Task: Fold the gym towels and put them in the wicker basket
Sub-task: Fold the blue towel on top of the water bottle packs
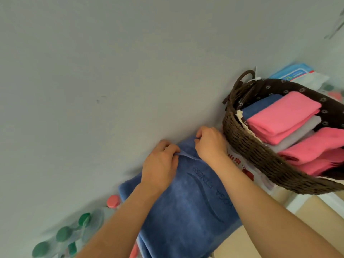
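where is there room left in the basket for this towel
No bare floor shows in the wicker basket: pink towels, a white towel and a folded blue towel fill it. Room only on top of them.

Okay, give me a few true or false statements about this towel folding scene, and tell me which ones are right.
1. The left hand and the right hand both pinch the far edge of the blue towel. True.
2. The wicker basket stands to the right of the blue towel. True.
3. The wicker basket is empty. False: it holds folded towels, pink, blue and grey.
4. The blue towel is plain. False: it bears embossed lettering.
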Demonstrator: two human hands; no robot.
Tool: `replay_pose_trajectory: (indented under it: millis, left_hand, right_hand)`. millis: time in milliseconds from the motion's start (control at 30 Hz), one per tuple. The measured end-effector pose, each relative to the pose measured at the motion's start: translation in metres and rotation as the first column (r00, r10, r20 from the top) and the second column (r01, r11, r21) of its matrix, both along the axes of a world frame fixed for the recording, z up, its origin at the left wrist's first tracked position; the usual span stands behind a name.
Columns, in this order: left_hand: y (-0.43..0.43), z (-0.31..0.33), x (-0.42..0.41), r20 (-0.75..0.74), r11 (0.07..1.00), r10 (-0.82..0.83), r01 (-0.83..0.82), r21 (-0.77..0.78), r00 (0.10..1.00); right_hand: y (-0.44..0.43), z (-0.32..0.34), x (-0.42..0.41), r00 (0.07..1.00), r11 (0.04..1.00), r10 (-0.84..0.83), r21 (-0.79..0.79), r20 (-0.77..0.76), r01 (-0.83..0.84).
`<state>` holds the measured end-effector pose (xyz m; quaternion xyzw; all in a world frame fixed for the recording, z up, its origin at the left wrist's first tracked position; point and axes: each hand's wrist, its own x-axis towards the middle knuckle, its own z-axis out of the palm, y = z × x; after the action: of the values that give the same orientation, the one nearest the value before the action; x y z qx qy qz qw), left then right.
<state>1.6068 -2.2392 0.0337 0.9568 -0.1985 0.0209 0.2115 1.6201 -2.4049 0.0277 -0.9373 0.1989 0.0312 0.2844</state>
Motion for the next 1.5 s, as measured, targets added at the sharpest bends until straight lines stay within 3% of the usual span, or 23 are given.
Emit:
replay_pose_trajectory:
  millis: [133,267,400,567,633,700,767,800,933,1067,1233,1500]
  left_hand:
    - [-0.013,0.007,0.003,0.013,0.996,-0.008,0.009,-0.093,1.0]
    - [-0.031,0.011,0.012,-0.038,0.999,-0.023,0.022,-0.047,0.999]
    - [-0.039,0.004,0.024,-0.045,0.992,0.026,-0.02,0.127,0.999]
    - [-0.042,0.002,0.026,-0.046,0.987,0.051,-0.043,0.156,0.998]
    - [-0.044,0.004,0.026,-0.036,0.987,0.041,-0.035,0.154,0.999]
    - [-0.046,0.008,0.025,-0.055,0.995,0.03,-0.025,0.092,0.998]
    - [-0.048,0.013,0.022,-0.068,0.999,0.038,-0.039,-0.024,0.997]
    - [-0.049,0.016,0.021,-0.069,0.996,0.05,-0.055,-0.068,0.996]
    - [-0.052,0.022,0.017,-0.118,0.979,0.094,-0.113,-0.17,0.989]
    - [-0.052,0.03,0.017,-0.184,0.982,0.057,-0.088,-0.168,0.981]
    - [-0.05,0.038,0.022,-0.202,0.983,-0.062,0.025,-0.183,0.977]
    - [-0.047,0.045,0.021,-0.127,0.974,-0.198,0.182,-0.133,0.972]
  right_hand:
    - [-0.003,-0.003,-0.007,0.995,0.994,-0.039,0.109,0.096,0.029]
    - [-0.007,-0.003,-0.015,0.976,0.974,-0.026,0.226,0.217,-0.024]
    - [-0.01,-0.009,-0.023,0.994,0.996,0.075,0.034,0.086,-0.078]
    - [-0.008,-0.003,0.009,0.997,0.997,0.055,-0.048,-0.046,-0.057]
    - [-0.008,-0.005,0.015,0.998,0.998,0.051,0.044,-0.041,-0.049]
    - [-0.009,-0.006,0.012,0.999,0.952,-0.017,0.307,0.034,0.006]
    - [-0.009,-0.002,0.002,0.987,0.795,-0.135,0.604,0.084,0.057]
    - [-0.01,0.002,-0.005,0.984,0.731,-0.16,0.679,0.081,0.063]
    - [-0.014,0.008,-0.019,0.985,0.58,-0.17,0.812,0.039,0.068]
    - [-0.018,0.013,-0.025,0.986,0.523,-0.161,0.85,0.033,0.057]
    - [-0.02,0.018,-0.032,0.982,0.518,-0.169,0.855,0.084,0.016]
    - [-0.019,0.019,-0.03,0.964,0.656,-0.142,0.75,0.224,-0.077]
